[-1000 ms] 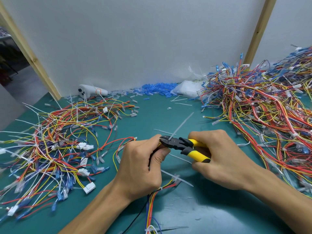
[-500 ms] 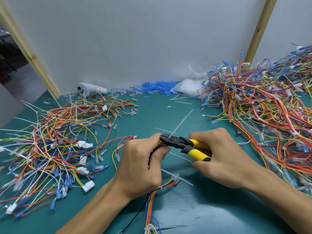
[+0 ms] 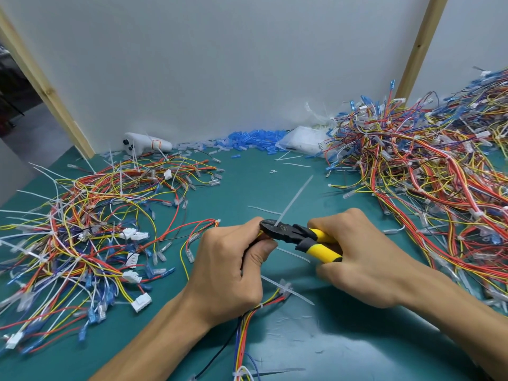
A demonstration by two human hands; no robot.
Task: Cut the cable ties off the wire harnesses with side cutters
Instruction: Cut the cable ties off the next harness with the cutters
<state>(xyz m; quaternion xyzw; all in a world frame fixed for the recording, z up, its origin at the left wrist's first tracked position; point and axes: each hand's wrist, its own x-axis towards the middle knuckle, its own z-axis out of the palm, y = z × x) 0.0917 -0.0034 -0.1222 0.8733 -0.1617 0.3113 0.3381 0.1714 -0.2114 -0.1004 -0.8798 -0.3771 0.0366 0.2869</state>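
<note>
Cable tie [image 3: 295, 198], translucent white, stands at a slant from the nose of the side cutters [image 3: 298, 239], its free tail pointing up and away toward the wall. The black cutter head sits at the base of that tail, directly beside the left hand [image 3: 229, 266]; whether the blades have closed through the tie cannot be told. The left hand is fisted around a wire harness [image 3: 248, 323], fingers curled together and clamped on the bundle, whose red, yellow, blue and black wires run out below the wrist toward the near edge. The right hand [image 3: 365, 259] is wrapped around the yellow handles, fingers closed on them. A second tie [image 3: 286, 288] is fastened on the same harness just beside the left hand. All of this is above the green mat [image 3: 343, 350]. A loose pile of harnesses [image 3: 90, 232] lies to the left; a larger heap [image 3: 428, 182] lies to the right. Blue terminal sleeves [image 3: 253, 138] lie along the white wall.
</note>
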